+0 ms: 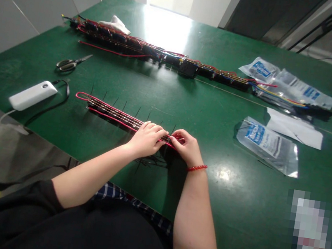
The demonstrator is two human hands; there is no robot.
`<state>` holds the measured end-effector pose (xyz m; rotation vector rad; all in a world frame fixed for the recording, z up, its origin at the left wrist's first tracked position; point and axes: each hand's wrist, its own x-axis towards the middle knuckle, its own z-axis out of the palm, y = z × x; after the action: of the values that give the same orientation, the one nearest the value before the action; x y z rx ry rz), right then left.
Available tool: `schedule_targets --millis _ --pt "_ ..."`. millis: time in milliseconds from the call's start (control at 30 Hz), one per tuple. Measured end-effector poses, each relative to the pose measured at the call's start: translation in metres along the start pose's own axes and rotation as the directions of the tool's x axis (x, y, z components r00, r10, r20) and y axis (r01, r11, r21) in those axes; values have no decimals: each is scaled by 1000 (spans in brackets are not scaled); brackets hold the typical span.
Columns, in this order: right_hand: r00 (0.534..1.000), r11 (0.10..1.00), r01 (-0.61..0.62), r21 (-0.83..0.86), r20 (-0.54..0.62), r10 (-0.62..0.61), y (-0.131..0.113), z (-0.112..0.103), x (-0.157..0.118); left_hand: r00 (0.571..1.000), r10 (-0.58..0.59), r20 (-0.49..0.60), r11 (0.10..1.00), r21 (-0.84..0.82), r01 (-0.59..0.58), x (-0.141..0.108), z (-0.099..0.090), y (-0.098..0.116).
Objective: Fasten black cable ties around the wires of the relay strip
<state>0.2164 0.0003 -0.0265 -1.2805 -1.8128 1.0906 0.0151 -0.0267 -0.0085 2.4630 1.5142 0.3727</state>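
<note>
A long black strip bundled with red and pale wires (114, 112) lies on the green table in front of me, with thin black ties sticking up along it. My left hand (148, 138) rests over its right part, fingers closed around the wires. At the right end, my right hand (186, 144) pinches the bundle with thumb and forefinger, close beside the left fingertips. A red bead bracelet (197, 168) circles the right wrist. Loose black ties (151, 160) lie under and below my hands.
Farther back stretches a longer wired assembly (152, 51) across the green table (123, 78). Scissors (72, 63) and a white device with a cable (33, 95) lie left. Plastic bags (269, 146) and white paper (296, 129) lie right. A blurred patch (311, 229) is at lower right.
</note>
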Motion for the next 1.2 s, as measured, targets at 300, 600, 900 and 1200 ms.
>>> schedule_targets --millis 300,600,900,1200 --pt "1000 998 1 69 31 -3 1 0 -1 978 20 -209 1000 -19 -25 -8 10 6" --pt "999 998 -7 66 33 5 1 0 0 966 130 -224 990 79 -114 -15 18 13" --pt "1000 999 7 45 28 -8 0 -1 -1 951 214 -224 975 105 -194 -16 19 9" --pt "999 999 -2 48 36 0 1 0 0 952 243 -188 970 70 -234 -16 21 4"
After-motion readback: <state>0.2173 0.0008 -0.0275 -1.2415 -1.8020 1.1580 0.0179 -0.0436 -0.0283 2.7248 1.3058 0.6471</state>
